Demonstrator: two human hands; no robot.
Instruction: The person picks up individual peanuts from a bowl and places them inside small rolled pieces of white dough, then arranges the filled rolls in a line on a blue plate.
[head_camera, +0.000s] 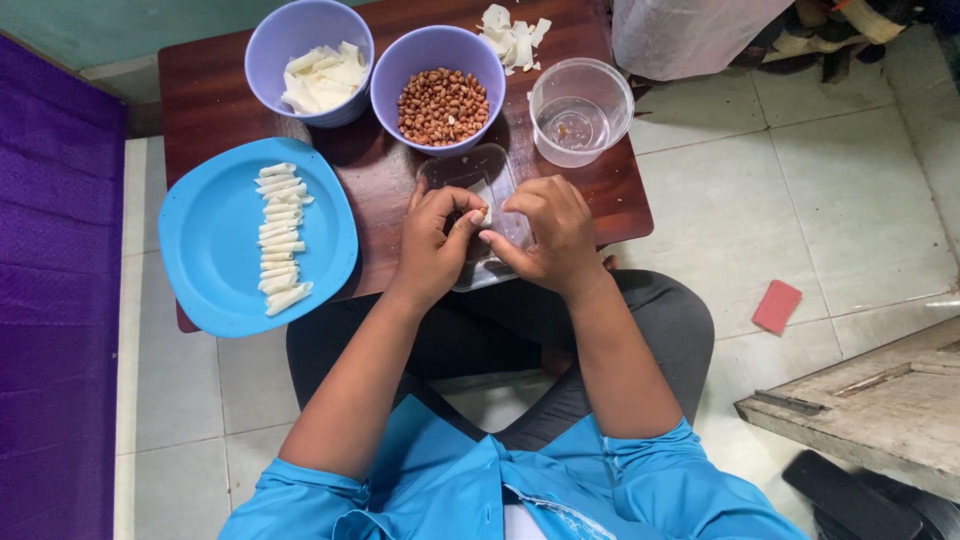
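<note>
Hands meet over clear tray (478, 180): left hand (432, 243) and right hand (548, 232) both pinching small white wrapper piece (485, 216); peanut bowl (437, 90) just behind.

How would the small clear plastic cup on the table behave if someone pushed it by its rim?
The clear plastic cup looks thin-walled and almost empty, so it is probably light and would slide easily on the glossy wooden table. It is wide and low, so it seems unlikely to tip. Its walls may flex if squeezed.
</note>
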